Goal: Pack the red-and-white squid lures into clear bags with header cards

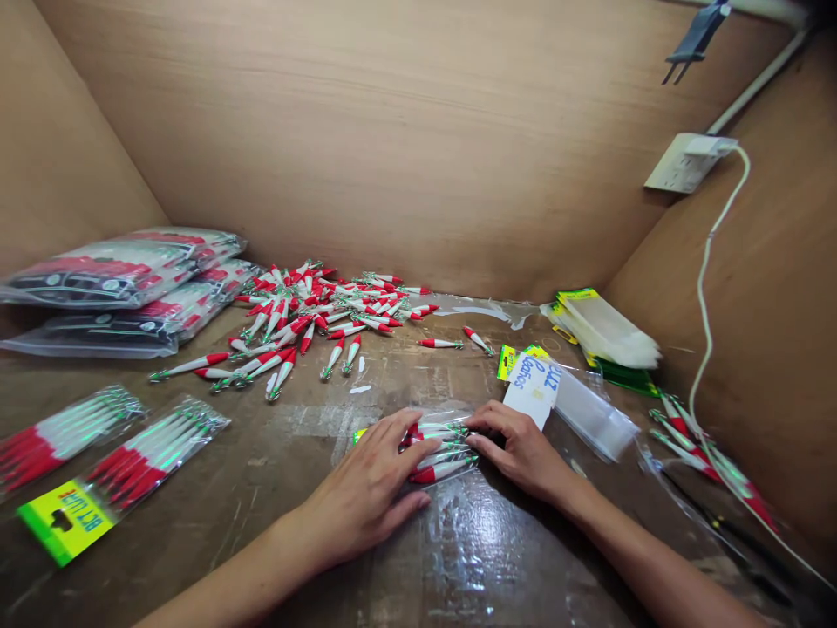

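Observation:
A clear plastic bag of red-and-white fishing lures [445, 472] lies flat on the table in front of me. My left hand [376, 484] curves over the bag's left end, its fingers on the lures and its thumb along the near side. Part of a yellow-green header shows beyond that hand. At the bag's right end, my right hand [516, 445] pinches the edge by the green-tinted hook tips; its fingertips partly hide what they grip. Several lures sit side by side inside the bag.
Loose lures [307, 314] are heaped at the back. Stacked large bags [124, 279] and filled packs [150, 453] lie left. To the right are a handwritten card [533, 388], clear sleeves [595, 410], header bags [608, 327], more lures [712, 458] and a white cable [703, 296].

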Available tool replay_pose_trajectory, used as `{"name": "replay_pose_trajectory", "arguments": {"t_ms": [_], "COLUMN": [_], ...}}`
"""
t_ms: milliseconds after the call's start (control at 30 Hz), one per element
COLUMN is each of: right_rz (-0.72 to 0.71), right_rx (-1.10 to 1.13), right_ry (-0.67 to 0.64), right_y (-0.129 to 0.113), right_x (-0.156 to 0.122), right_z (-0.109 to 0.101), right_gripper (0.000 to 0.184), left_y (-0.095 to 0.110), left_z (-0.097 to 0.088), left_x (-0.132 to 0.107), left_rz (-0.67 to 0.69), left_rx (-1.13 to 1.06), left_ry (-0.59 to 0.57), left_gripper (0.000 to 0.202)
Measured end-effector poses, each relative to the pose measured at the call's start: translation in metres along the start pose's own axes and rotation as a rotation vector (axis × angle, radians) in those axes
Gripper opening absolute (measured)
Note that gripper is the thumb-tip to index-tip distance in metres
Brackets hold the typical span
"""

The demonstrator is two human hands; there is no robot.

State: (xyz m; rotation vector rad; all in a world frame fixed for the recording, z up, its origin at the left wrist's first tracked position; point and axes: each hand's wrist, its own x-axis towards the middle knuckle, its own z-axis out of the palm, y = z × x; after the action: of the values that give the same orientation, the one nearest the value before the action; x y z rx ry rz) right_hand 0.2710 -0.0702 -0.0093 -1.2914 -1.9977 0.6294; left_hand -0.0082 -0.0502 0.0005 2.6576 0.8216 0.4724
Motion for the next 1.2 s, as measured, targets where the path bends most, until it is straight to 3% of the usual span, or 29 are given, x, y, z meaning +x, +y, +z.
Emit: {"name": "replay_pose_trajectory", "arguments": {"t_ms": [200,433,700,1200], "right_rz": [0.009,-0.012,0.093,0.049], "right_rx": [0.001,-0.017,-0.027,-0.116], "right_ry": [-0.015,-0.08,-0.006,0.048], "right_y": [-0.002,-0.006,-0.001,-0.007], "right_x": [0.001,0.003,0.015,0.011], "right_z": [-0.001,-0.001,0.001,0.007], "right_gripper": [0.016,0.042,0.011,0.012], "left_y": [-0.001,-0.006,-0.004,-0.008], "left_z": [-0.002,-0.001,-0.007,-0.008], "left_x": [0.0,-0.003,-0.005,-0.004], "left_rz": [0.005,0.035,0.032,0.02], "left_rx": [-0.02,-0.035,0.03,0.04], "left_ry": [0.001,-0.034,0.002,-0.036], "left_gripper": [0.056,0.069,0.063,0.056]}}
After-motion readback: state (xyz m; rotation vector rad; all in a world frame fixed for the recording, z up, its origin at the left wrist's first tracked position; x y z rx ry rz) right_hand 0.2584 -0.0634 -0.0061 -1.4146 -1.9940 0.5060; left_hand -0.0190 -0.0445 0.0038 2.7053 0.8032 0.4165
